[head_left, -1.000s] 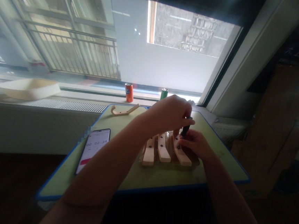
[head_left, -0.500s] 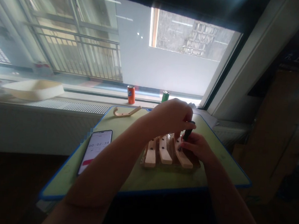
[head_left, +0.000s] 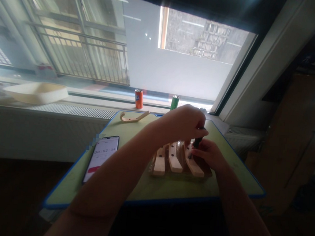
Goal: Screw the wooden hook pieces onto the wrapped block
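Reaching across from the left, my left hand (head_left: 186, 122) is closed around the top of a black-handled screwdriver (head_left: 198, 140), held nearly upright. My right hand (head_left: 211, 152) pinches around the lower part of the same screwdriver; its fingertips partly cover the tip. Beneath them is the rightmost wooden hook (head_left: 195, 168), with dark screw holes or screw heads along it. Two similar pieces, a middle wooden hook (head_left: 175, 163) and a left wooden hook (head_left: 159, 166), lie beside it on a brown, shiny base. My left hand and forearm hide their far ends.
A loose J-shaped wooden hook (head_left: 134, 118) lies at the table's (head_left: 167, 192) far left. A phone (head_left: 101, 157) showing a timer lies by my left forearm. An orange can (head_left: 138, 99), a green can (head_left: 174, 102) and a cream basin (head_left: 37, 92) stand on the sill.
Both hands keep their hold around the screwdriver, nearly in place. The whole view has shifted very slightly.
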Demonstrator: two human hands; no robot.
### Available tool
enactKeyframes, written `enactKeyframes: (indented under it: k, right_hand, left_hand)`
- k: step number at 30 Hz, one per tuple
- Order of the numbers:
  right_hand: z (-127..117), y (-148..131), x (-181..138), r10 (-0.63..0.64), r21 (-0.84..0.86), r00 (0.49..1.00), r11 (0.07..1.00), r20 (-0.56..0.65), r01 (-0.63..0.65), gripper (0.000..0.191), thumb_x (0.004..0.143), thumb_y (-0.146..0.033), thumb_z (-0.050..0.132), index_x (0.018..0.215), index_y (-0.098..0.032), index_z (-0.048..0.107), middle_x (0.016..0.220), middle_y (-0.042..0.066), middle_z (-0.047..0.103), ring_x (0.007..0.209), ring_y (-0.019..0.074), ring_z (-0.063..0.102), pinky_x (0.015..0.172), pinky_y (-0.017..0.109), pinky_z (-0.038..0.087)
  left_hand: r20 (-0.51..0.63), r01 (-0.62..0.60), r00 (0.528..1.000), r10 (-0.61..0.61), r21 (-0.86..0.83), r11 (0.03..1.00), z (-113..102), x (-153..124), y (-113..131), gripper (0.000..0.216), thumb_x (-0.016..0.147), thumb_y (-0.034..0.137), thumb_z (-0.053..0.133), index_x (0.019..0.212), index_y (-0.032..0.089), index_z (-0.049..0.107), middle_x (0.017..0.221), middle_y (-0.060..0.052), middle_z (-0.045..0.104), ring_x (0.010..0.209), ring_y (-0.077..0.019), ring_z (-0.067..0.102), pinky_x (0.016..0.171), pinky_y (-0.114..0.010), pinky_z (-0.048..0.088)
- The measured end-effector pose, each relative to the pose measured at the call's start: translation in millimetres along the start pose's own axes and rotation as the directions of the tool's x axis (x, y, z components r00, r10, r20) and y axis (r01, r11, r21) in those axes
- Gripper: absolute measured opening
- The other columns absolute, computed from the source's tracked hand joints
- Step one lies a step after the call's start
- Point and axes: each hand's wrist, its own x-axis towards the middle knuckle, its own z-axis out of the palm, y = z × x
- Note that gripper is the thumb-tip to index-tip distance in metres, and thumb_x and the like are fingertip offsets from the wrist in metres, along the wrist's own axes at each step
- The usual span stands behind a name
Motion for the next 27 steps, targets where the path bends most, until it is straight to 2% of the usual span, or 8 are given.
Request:
enactKeyframes:
  k: [6,12,17,23,27]
  right_hand:
    - [1,-3,-1,-0.045,0.018,0.998,0.999,0.033,0.044,0.02,0.064,-0.028,0.074,0.08,-0.019,0.068,0.082,0.002,0.068,0.074,0.0161,0.062,0.068,0.028,0.049]
    - [1,-2,0,-0.01,-0.002,1.0,1.0,-0.003,0.01,0.021,0.059,-0.024,0.077,0.075,-0.019,0.064,0.072,-0.002,0.063,0.065,0.0126,0.059,0.061,0.026,0.047]
    - [2,-2,-1,-0.023,0.055,0.998,0.998,0.051,0.02,0.023,0.06,-0.022,0.077,0.076,-0.018,0.06,0.074,-0.003,0.06,0.067,0.0124,0.059,0.063,0.026,0.048]
    - [0,0,0,-0.031,-0.006,0.998,0.999,0.057,0.031,0.022,0.061,-0.026,0.076,0.074,-0.016,0.061,0.071,0.0,0.06,0.067,0.0134,0.058,0.063,0.028,0.049]
    - [0,-2,-1,-0.024,0.0,0.996,1.0,0.088,0.024,0.023,0.062,-0.028,0.075,0.079,-0.017,0.064,0.076,0.001,0.062,0.071,0.0152,0.059,0.066,0.029,0.049]
  left_hand:
    - [0.025,-0.05,0.998,0.05,0.01,0.999,-1,-2,-1,0.021,0.08,0.024,0.047,0.078,0.013,0.065,0.067,-0.001,0.062,0.056,-0.0078,0.052,0.062,-0.024,0.04]
    - [-0.063,0.013,0.998,-0.009,0.053,0.999,2,1,-3,0.026,0.078,0.036,0.054,0.085,0.015,0.067,0.069,-0.002,0.063,0.06,-0.0114,0.055,0.067,-0.028,0.043]
    - [-0.012,0.008,1.0,-0.008,0.014,1.0,1,0,-2,0.018,0.079,0.022,0.049,0.081,0.017,0.066,0.069,0.0,0.064,0.058,-0.0084,0.054,0.065,-0.025,0.042]
    - [-0.055,0.001,0.998,0.0,0.008,1.0,2,1,8,0.028,0.076,0.039,0.056,0.087,0.016,0.066,0.079,-0.002,0.065,0.061,-0.0098,0.054,0.059,-0.024,0.041]
    - [-0.022,0.007,1.0,-0.006,0.053,0.999,3,4,3,0.027,0.078,0.039,0.054,0.084,0.015,0.067,0.073,-0.002,0.064,0.062,-0.0105,0.054,0.062,-0.025,0.04]
